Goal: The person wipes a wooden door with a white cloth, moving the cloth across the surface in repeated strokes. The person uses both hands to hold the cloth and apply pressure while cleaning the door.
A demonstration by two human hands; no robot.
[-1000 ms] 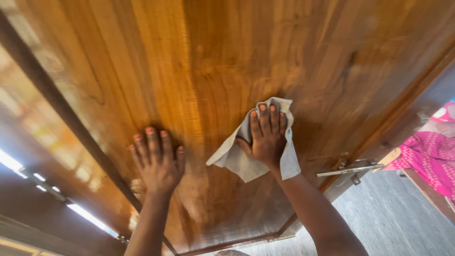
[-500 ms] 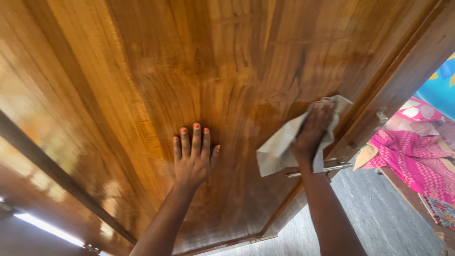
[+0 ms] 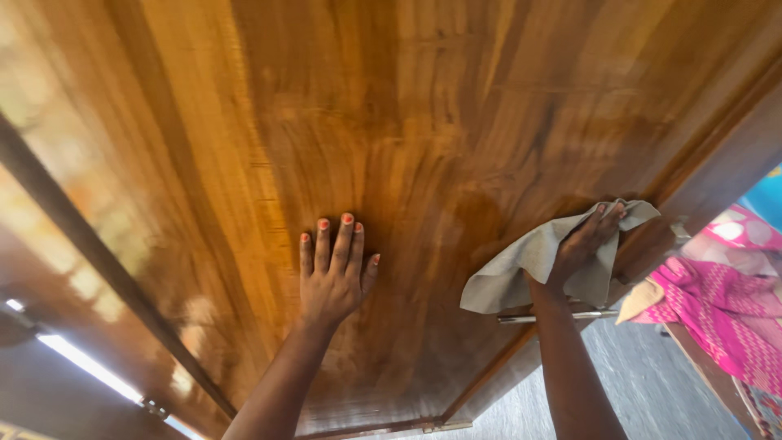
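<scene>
Right now the grey cloth (image 3: 533, 265) sits pressed against the glossy wooden door panel (image 3: 407, 122), close to the panel's right edge, with my right hand (image 3: 580, 248) spread over it and the fingers curled into the fabric, so that grip is closed on the cloth. A loose flap hangs toward the lower left, free of the hand. My left hand (image 3: 332, 273) lies flat and open on the panel, well apart from the cloth, holding nothing and only bracing. Just below the cloth runs a slim metal bolt (image 3: 562, 315), and I judge that the hanging flap could snag on it if the hand drags that way, pulling the fabric out from under the fingers. The polished surface looks slick, so I think the bracing palm might slide, and pressure from both hands could swing the door. The hand also works near the darker frame edge (image 3: 717, 175), where knuckles might knock the wood. Beyond the door, pink patterned fabric (image 3: 725, 310) lies at the right, above a grey floor (image 3: 660, 391). By count: one cloth, one door panel, one bolt, two hands, and one pile of pink fabric as far as I can tell.
</scene>
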